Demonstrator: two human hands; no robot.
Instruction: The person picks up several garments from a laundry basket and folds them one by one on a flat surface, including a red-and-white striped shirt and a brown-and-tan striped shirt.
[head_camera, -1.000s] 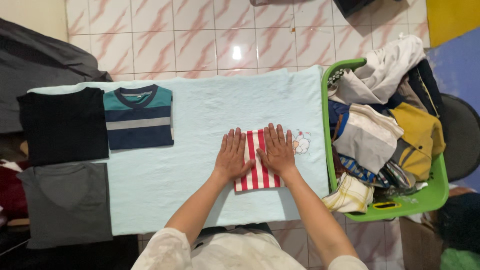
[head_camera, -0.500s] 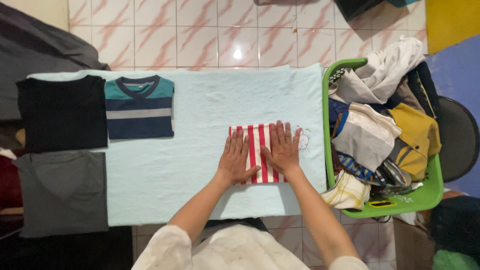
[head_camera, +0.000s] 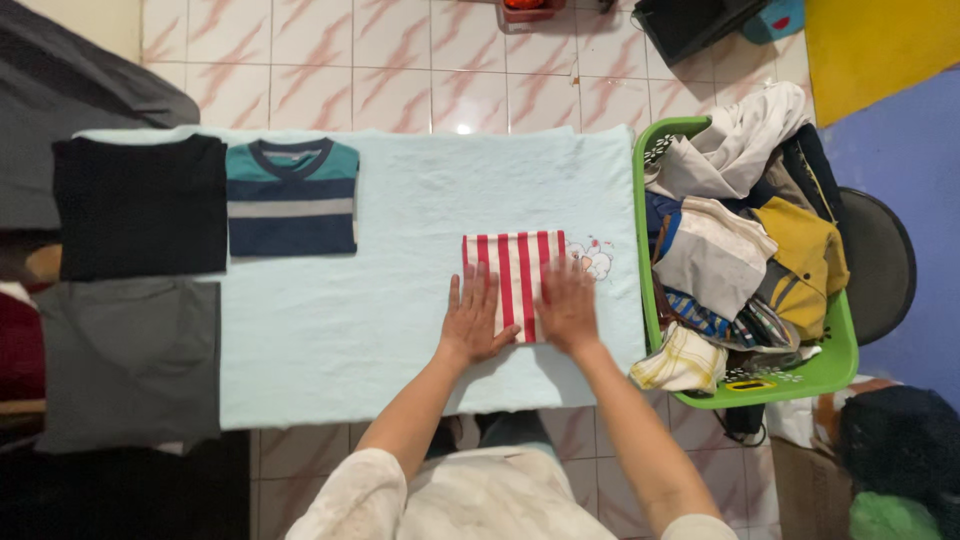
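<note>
Lower part of red-white striped cloth (head_camera: 512, 262) hidden under both hands: left hand (head_camera: 471, 322), right hand (head_camera: 566, 305). Small print on pale blue surface (head_camera: 400, 220) just right of right hand, too small to tell. Clothes deep in green basket (head_camera: 826, 371) buried under top ones. Grey shirt (head_camera: 130, 360) far left partly cut by frame edge.

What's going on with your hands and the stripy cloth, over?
Left hand and right hand flat, palms down on folded red-and-white striped cloth. Cloth lies on pale blue towel. Green laundry basket beside it; nothing blocking.

red-and-white striped cloth (head_camera: 512, 270) | folded rectangle | flat on pale blue towel (head_camera: 400, 220)
</note>
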